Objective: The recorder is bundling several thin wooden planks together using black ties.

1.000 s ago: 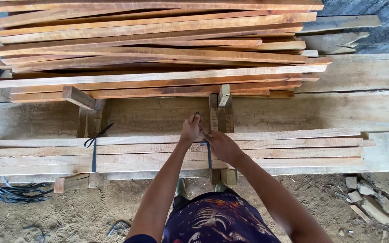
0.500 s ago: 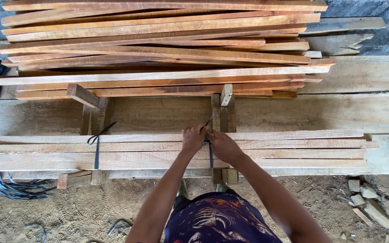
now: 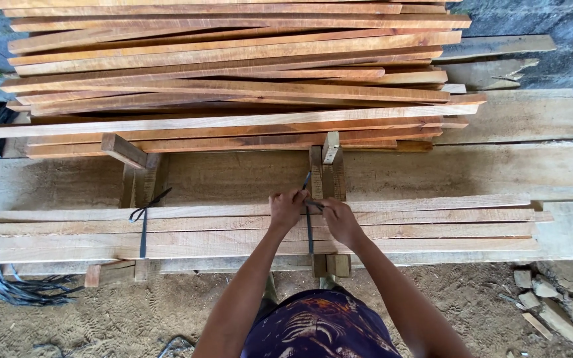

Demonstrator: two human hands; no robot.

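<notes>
While both hands meet at the centre of the frame, the left hand (image 3: pixel 287 207) is closed around one end of a dark strap (image 3: pixel 309 229), and the right hand (image 3: pixel 339 221) pinches the other end just beside it. That strap runs down across the bundle of pale slats (image 3: pixel 432 225) lying across mid-frame. Left of centre, a second dark strap (image 3: pixel 143 229) is already knotted around the same bundle. Filling the upper frame, a big stack of reddish planks (image 3: pixel 233 59) sits well apart. Between bundle and stack, a bare strip of the broad base plank (image 3: pixel 233 174) lies open. At lower right, stones (image 3: pixel 545 298) dot the sandy ground (image 3: pixel 134 311); at lower left, loose black strapping (image 3: pixel 8 285) trails out.
</notes>
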